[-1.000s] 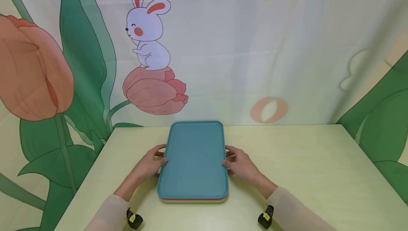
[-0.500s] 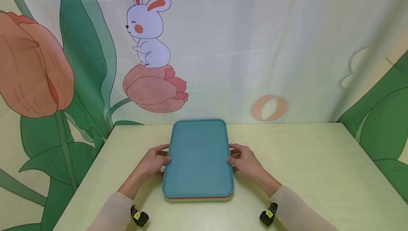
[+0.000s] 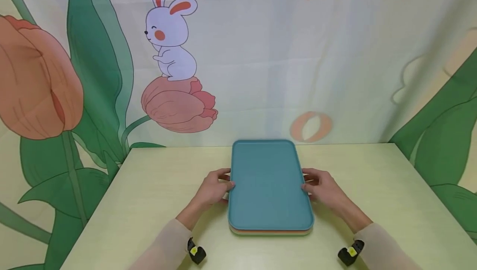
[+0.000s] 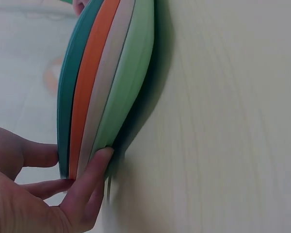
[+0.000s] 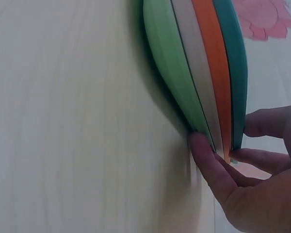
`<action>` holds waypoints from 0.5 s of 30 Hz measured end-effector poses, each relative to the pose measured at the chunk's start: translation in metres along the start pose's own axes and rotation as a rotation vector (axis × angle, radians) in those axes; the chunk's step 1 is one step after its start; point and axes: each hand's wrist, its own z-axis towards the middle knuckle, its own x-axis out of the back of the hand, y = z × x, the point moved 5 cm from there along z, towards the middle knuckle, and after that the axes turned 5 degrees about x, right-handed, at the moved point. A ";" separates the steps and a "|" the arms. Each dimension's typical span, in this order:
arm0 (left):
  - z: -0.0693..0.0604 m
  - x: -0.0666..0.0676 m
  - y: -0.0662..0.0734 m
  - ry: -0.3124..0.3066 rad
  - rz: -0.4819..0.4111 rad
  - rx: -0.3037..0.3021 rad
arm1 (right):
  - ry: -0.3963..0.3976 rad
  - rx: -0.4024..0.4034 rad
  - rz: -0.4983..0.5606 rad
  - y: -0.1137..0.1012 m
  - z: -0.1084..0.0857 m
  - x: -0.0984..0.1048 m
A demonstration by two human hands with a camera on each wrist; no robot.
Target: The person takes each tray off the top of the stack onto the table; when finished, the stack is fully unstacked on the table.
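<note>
A stack of rectangular trays lies flat at the middle of the table, teal tray on top. Below it, in the left wrist view, come an orange tray, a pinkish-grey tray and a light green tray at the bottom. My left hand grips the stack's left side, thumb on the teal rim and a fingertip at the green tray's underside. On the opposite side my right hand holds it the same way. Shadow runs beneath the green tray; whether the stack touches the table I cannot tell.
The pale wood-look table has its far edge close behind the stack. A printed curtain with a rabbit and tulips hangs behind that edge. Black wrist cameras sit at both sleeves.
Both hands have moved to the right with the tray stack between them, mostly within the last half second. Their hold on its sides looks the same.
</note>
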 end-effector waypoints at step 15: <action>0.017 -0.062 0.020 -0.027 -0.038 -0.033 | 0.002 0.010 -0.079 0.019 -0.015 0.064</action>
